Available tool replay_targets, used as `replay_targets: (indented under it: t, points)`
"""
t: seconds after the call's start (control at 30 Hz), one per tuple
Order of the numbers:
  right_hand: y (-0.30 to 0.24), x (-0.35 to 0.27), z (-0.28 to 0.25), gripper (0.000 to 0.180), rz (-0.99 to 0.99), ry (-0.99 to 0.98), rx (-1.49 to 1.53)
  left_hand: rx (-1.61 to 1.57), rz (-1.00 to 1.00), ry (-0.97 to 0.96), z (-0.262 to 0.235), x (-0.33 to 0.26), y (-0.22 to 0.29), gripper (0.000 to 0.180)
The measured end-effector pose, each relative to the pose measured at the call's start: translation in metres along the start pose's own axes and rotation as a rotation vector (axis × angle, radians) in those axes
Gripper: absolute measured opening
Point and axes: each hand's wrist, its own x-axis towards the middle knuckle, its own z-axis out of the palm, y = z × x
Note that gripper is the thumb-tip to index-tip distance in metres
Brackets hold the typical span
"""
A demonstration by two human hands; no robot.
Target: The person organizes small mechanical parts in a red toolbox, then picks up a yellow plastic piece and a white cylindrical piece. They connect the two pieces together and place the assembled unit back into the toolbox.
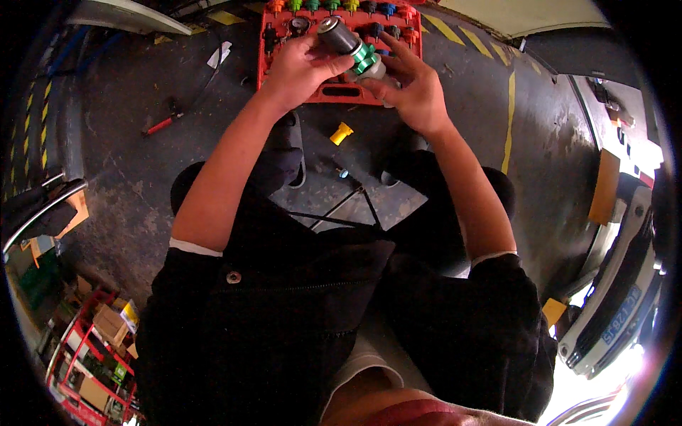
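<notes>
Above the open red case, both hands hold one fitting: a black cylinder with a metal end, joined to a green star-shaped collar and a greyish end piece. My left hand is closed around the black cylinder, its thumb lying along the side. The greyish end sits between the thumb and fingers of my right hand, whose index finger stretches upward past the collar. Part of that end is hidden by the fingers. Behind the hands, the red case holds several coloured adapters in rows and a round gauge.
A yellow adapter and a small light-blue-tipped part lie on the dark floor between my feet. Further left are a red-handled tool and a white paper. A red rack with boxes stands lower left; a car bumper is at right.
</notes>
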Motion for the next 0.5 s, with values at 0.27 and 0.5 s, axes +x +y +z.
replay_targets:
  t: [0.27, 0.5]
  points:
    - [0.000, 0.010, -0.009, 0.076, 0.143, -0.123, 0.392, -0.241, -0.006, 0.114, -0.012, 0.011, 0.003, 0.038]
    - [0.018, 0.006, -0.018, 0.051, 0.366, -0.036, 0.825, -0.298, -0.155, 0.212, -0.045, 0.007, 0.009, 0.041]
